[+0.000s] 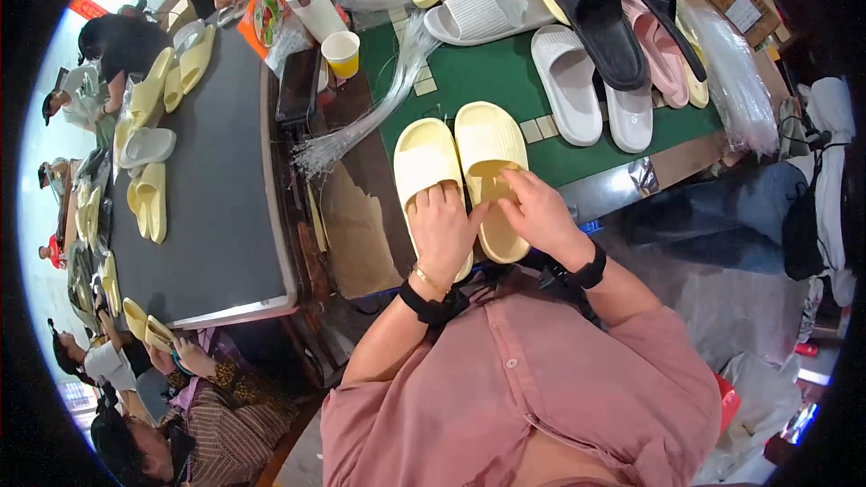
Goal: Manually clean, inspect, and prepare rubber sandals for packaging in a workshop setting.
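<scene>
A pair of pale yellow slide slippers lies side by side before me at the table's near edge, toes pointing away. My left hand (442, 225) is on the left yellow slipper (428, 151), its fingers hooked at the rear edge of the strap and the fingertips partly hidden. Its thumb points across toward the other slipper. Over the right yellow slipper (490, 137) is my right hand (546, 221), with thumb and fingers apart near the strap's opening. Both wrists wear black bands.
Grey, black, pink and yellow slippers crowd the green mat's far side, including a black slipper (600, 27). Clear plastic strands (397, 95) lie left of the pair, near a yellow paper cup (342, 54). A dark conveyor belt (212, 180) carries slippers; other people work along it.
</scene>
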Motion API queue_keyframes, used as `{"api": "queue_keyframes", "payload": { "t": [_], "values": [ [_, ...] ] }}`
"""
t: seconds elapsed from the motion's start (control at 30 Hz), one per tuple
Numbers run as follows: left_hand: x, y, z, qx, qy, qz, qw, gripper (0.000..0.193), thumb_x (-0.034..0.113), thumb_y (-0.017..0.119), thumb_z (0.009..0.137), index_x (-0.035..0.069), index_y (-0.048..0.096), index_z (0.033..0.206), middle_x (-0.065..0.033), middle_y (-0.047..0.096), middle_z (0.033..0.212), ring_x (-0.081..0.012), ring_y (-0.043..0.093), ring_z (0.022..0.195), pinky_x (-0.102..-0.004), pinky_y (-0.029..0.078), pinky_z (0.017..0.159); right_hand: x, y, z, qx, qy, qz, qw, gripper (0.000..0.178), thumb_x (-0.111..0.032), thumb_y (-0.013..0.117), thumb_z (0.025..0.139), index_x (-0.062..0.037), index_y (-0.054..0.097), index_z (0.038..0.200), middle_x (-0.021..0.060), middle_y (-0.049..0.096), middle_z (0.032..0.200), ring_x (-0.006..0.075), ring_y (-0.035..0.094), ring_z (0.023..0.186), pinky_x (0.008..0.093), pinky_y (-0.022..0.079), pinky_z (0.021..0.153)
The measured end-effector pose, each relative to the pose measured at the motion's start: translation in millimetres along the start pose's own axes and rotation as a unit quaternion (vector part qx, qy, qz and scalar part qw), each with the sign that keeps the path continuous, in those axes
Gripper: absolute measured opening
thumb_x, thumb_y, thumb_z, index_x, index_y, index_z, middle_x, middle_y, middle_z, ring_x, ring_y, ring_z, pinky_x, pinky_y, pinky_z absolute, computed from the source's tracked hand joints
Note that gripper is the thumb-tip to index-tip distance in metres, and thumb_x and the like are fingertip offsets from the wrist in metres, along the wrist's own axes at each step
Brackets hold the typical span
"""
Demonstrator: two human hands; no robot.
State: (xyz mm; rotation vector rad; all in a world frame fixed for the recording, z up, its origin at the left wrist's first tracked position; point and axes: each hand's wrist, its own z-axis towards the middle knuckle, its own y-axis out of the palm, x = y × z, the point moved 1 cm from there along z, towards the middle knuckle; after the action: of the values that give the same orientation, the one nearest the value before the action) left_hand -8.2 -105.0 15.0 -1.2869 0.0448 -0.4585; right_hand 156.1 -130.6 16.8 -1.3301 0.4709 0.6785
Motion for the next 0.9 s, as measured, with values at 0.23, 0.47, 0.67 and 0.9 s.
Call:
{"api": "queue_keyframes", "payload": {
  "t": [0.23, 0.47, 0.67, 0.9],
  "values": [
    [0, -2, 1, 0.02, -0.007, -0.012, 1.0, 0.05, 0.043, 0.075, 0.072, -0.001, 0.065, 0.093, -0.0143, 0.063, 0.092, -0.0311, 0.059, 0.088, -0.0403, 0.048, 0.078, 3, -24, 8, 0.054, 0.027, 0.072, 0.996, 0.014, -0.008, 0.062, 0.084, -0.0031, 0.066, 0.096, 0.0132, 0.065, 0.085, 0.029, 0.064, 0.074, 0.035, 0.051, 0.063],
    [1, 1, 0, 0.01, -0.011, -0.015, 1.0, 0.053, 0.046, 0.073, 0.073, 0.0, 0.063, 0.096, -0.0122, 0.06, 0.093, -0.0285, 0.056, 0.093, -0.0402, 0.044, 0.079, 50, -36, 88, 0.105, -0.014, -0.001, 0.994, 0.016, -0.017, 0.061, 0.084, -0.0051, 0.068, 0.093, 0.0129, 0.065, 0.082, 0.0317, 0.062, 0.067, 0.0409, 0.05, 0.063],
    [-2, 4, -3, 0.006, -0.024, -0.021, 0.999, 0.054, 0.048, 0.074, 0.072, 0.0, 0.063, 0.096, -0.0125, 0.06, 0.093, -0.0283, 0.056, 0.092, -0.0404, 0.044, 0.078, 35, -29, 147, -0.082, 0.073, -0.17, 0.979, 0.035, -0.035, 0.068, 0.074, -0.0013, 0.07, 0.085, 0.0197, 0.068, 0.084, 0.035, 0.067, 0.076, 0.0439, 0.053, 0.068],
    [0, 1, -5, 0.038, -0.027, -0.04, 0.998, 0.049, 0.043, 0.076, 0.071, 0.001, 0.065, 0.092, -0.0131, 0.063, 0.094, -0.0309, 0.058, 0.091, -0.0418, 0.046, 0.079, 36, -8, 166, -0.17, 0.093, -0.221, 0.956, 0.033, -0.029, 0.066, 0.071, 0.0008, 0.071, 0.085, 0.0214, 0.069, 0.087, 0.0377, 0.068, 0.082, 0.0431, 0.054, 0.073]
  ]
}}
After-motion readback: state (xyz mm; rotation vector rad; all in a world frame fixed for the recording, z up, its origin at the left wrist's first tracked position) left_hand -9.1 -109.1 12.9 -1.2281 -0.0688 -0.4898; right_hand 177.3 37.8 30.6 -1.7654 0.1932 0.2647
